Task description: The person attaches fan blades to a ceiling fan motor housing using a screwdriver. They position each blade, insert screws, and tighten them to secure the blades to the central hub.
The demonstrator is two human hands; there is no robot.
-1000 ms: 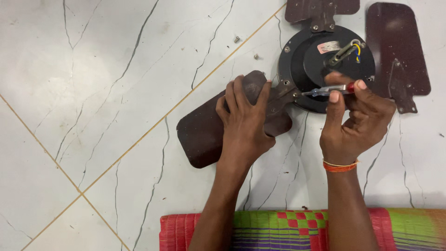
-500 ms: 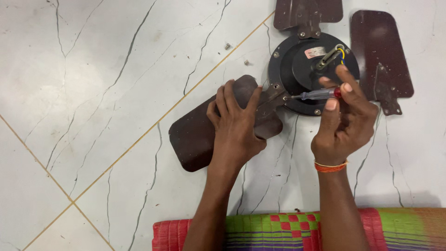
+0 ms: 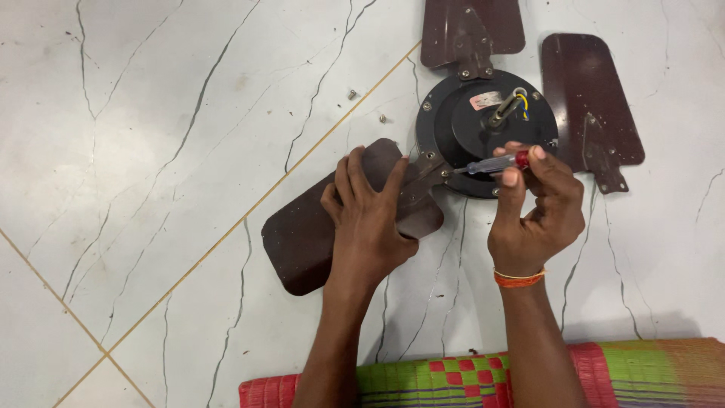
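A: What's around the fan motor?

B: White marble floor, a woven mat below.

A: Hands?

B: Left hand pressed flat on the blade left of it; right hand gripping a screwdriver, tip seemingly at the bracket. Two loose screws upper left.

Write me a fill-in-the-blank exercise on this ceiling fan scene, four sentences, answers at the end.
1. The left hand presses down on a brown fan ____.
2. The right hand holds a ____ with a red handle against the motor housing.
3. Two loose screws lie on the white ____ floor.
4. An ____ thread band circles the right wrist.

Missing words: blade; screwdriver; marble; orange
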